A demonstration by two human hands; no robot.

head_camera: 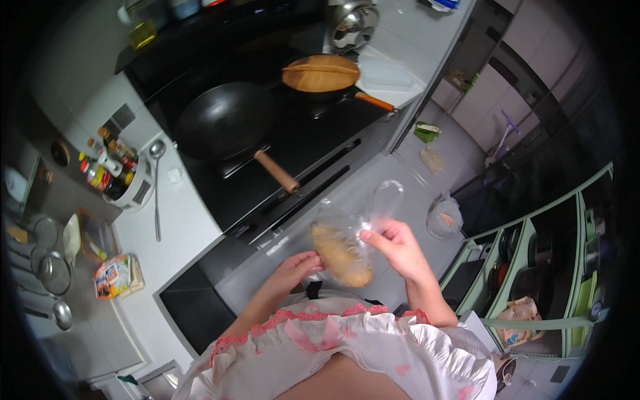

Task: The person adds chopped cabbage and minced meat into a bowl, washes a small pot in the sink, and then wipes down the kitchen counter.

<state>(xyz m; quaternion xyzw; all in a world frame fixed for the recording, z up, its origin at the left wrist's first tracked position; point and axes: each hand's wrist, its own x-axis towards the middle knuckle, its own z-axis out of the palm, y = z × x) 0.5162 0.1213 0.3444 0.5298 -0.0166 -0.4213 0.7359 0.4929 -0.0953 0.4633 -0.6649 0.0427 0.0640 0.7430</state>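
Observation:
A clear plastic bag (pixel 343 255) with yellowish-brown food inside hangs between my hands, in front of my body. My right hand (pixel 397 246) pinches the gathered upper part of the bag, whose loop handle (pixel 391 189) sticks up above the fingers. My left hand (pixel 301 266) grips the bag's lower left side between thumb and fingers. What the food is, I cannot tell through the creased plastic. Beyond my hands, a dark wok (pixel 227 120) with a wooden handle (pixel 276 171) rests on the black stove.
A second pan with a wooden lid (pixel 321 73) sits at the back right of the stove. On the left counter lie a long ladle (pixel 157 192), a rack of bottles (pixel 135 187) and food packets (pixel 115 280). Green shelving (pixel 525 250) stands at right; a plastic bag (pixel 444 216) lies on the floor.

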